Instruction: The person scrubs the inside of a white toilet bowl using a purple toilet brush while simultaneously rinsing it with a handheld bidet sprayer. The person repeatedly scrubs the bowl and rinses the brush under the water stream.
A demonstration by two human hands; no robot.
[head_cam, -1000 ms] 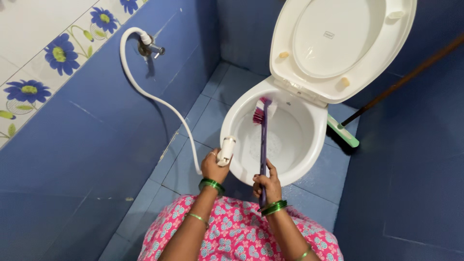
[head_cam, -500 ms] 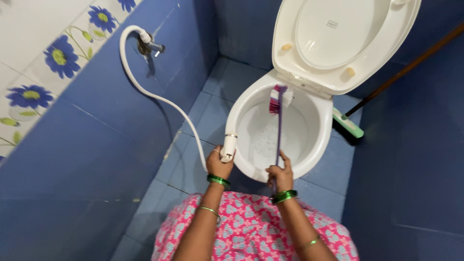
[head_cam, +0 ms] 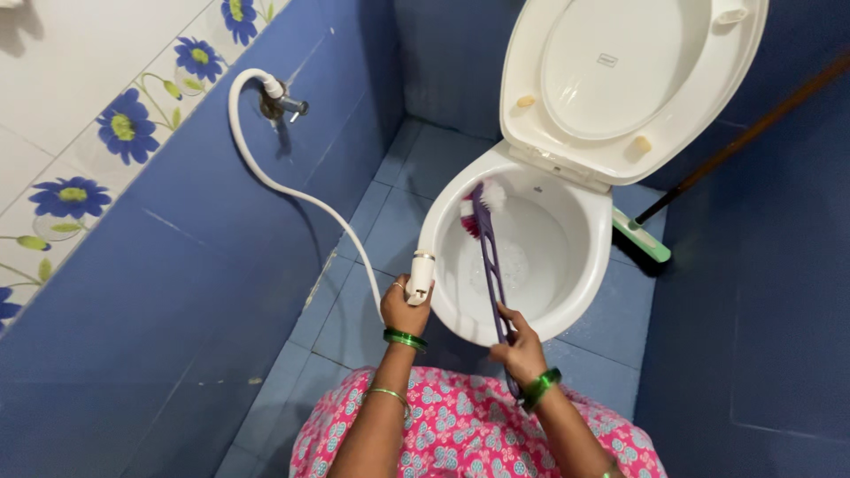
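Toilet brush (head_cam: 490,257) gripped in right hand (head_cam: 521,347), bristles at bowl's (head_cam: 584,265) far-left wall; left hand (head_cam: 404,305) clasps sprayer (head_cam: 420,276) at near-left rim. Best: press bristles flat, aim spray w/ them.

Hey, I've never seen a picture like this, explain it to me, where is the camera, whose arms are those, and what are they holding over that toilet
The camera is worn on a person's head and looks down, so the two arms coming up from the bottom edge are that person's own; the pink flowered cloth is their clothing. There is no machine here, only bare hands.

The left hand grips a white spray nozzle at the rim of the white toilet bowl. Its white hose loops back to a tap on the blue tiled wall.

The right hand holds the purple handle of a toilet brush, whose pink and white bristles sit inside the bowl near the back rim.

The seat and lid stand raised. To the right, a long-handled green floor wiper rests on the blue tiled floor.
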